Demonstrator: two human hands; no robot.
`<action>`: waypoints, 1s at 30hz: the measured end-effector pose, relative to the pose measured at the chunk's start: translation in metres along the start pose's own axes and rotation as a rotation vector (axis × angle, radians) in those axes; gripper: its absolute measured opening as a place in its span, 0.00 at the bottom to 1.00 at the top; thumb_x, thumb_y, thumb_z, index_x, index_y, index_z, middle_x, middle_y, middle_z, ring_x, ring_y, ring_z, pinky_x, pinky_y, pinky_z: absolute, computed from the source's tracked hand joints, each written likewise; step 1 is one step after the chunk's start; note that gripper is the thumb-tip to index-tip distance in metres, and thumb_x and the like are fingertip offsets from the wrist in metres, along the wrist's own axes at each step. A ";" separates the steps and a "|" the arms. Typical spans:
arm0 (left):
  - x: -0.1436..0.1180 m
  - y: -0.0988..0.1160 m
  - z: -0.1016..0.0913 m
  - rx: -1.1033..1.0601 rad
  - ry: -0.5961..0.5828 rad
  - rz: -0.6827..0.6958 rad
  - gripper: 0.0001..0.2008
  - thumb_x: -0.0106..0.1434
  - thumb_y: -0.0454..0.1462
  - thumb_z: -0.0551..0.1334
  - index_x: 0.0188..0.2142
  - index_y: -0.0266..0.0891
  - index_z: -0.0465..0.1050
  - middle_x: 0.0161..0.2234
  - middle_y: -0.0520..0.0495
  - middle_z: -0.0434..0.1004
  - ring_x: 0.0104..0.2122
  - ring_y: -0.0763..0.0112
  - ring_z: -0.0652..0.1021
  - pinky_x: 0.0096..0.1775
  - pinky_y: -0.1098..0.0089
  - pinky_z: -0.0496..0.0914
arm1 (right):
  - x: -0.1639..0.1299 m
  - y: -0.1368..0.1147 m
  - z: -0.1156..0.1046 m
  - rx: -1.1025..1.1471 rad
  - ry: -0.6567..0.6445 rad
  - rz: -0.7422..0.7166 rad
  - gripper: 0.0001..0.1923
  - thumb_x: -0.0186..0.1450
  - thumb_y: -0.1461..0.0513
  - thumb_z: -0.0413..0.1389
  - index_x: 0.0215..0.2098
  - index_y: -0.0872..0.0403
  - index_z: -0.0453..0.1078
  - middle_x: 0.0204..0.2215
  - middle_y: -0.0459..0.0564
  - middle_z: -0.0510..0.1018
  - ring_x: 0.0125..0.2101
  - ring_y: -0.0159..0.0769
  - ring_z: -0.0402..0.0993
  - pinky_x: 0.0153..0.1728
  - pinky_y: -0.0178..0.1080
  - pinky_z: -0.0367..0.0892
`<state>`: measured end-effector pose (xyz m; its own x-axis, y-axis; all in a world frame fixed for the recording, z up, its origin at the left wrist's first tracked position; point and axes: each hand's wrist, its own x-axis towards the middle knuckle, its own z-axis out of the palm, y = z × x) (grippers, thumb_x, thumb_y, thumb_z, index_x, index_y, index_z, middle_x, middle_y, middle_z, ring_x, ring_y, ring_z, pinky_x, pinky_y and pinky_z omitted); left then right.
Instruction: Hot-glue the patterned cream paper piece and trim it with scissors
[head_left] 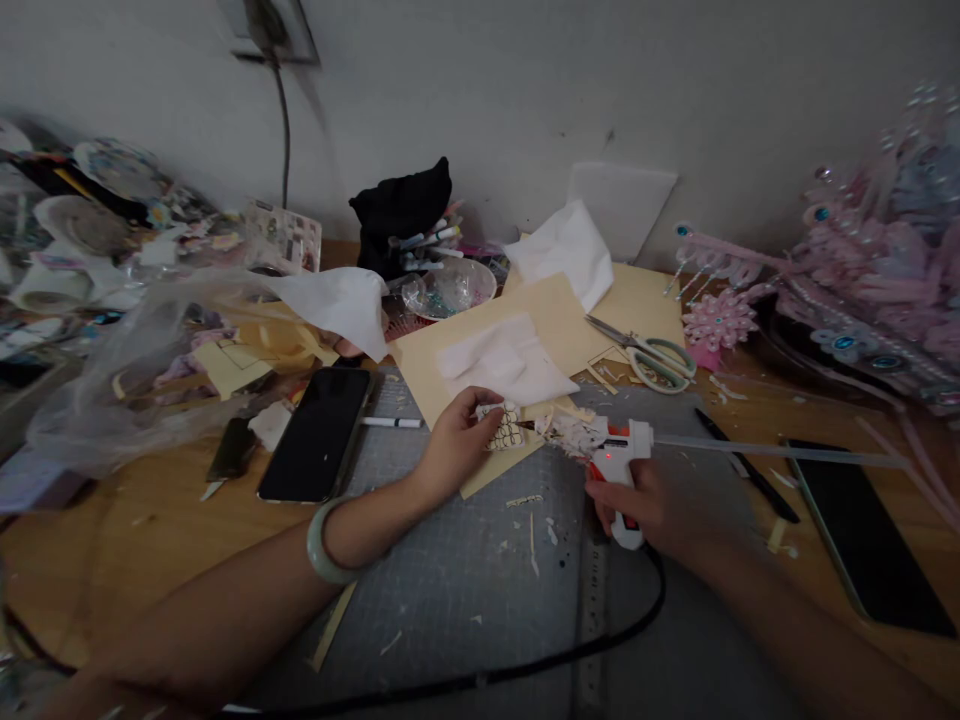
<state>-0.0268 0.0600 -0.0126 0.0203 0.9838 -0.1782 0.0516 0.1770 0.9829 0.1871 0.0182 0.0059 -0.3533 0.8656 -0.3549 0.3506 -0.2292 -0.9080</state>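
My left hand (459, 437) pinches a small white piece with a black line pattern (508, 430) between thumb and fingers. My right hand (637, 500) is wrapped round the grip of a white and orange glue gun (621, 455) with a small red light on its side. The gun's nozzle, crusted with dried glue and scraps, points left and its tip is at the patterned piece; whether they touch I cannot tell. A long clear glue stick (735, 447) sticks out of the gun's back. Beneath both hands lies a grey cutting mat (450, 590).
Cream sheets (420, 350) and white cloth (510, 360) lie behind my hands, with scissors (652, 355) at their right. Phones (319, 435) flank the mat. A black cord (540, 660) crosses the front over a ruler (592, 600). Pink beaded ornaments (862, 270) crowd the right, plastic bags (142, 370) the left.
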 end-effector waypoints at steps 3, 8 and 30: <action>-0.001 0.002 0.000 -0.011 0.012 -0.009 0.10 0.51 0.40 0.59 0.32 0.39 0.65 0.22 0.56 0.66 0.20 0.77 0.66 0.24 0.75 0.59 | 0.000 0.002 0.000 0.024 0.013 -0.008 0.12 0.54 0.56 0.51 0.18 0.54 0.61 0.10 0.43 0.66 0.14 0.28 0.61 0.16 0.31 0.55; -0.001 0.003 0.001 -0.003 0.031 -0.002 0.10 0.51 0.40 0.59 0.32 0.38 0.65 0.22 0.56 0.66 0.21 0.77 0.66 0.24 0.75 0.60 | 0.000 0.002 0.001 0.034 0.007 0.014 0.12 0.53 0.55 0.52 0.18 0.54 0.60 0.10 0.43 0.66 0.14 0.28 0.61 0.15 0.31 0.55; -0.001 0.007 0.001 -0.038 0.075 -0.015 0.09 0.51 0.39 0.59 0.32 0.38 0.64 0.23 0.56 0.65 0.21 0.78 0.66 0.24 0.76 0.60 | -0.001 0.009 0.001 0.070 0.018 -0.012 0.12 0.54 0.55 0.52 0.20 0.55 0.62 0.11 0.43 0.66 0.14 0.28 0.61 0.16 0.31 0.55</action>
<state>-0.0257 0.0601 -0.0051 -0.0548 0.9802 -0.1904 0.0134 0.1914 0.9814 0.1898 0.0149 -0.0024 -0.3411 0.8763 -0.3403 0.2850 -0.2485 -0.9258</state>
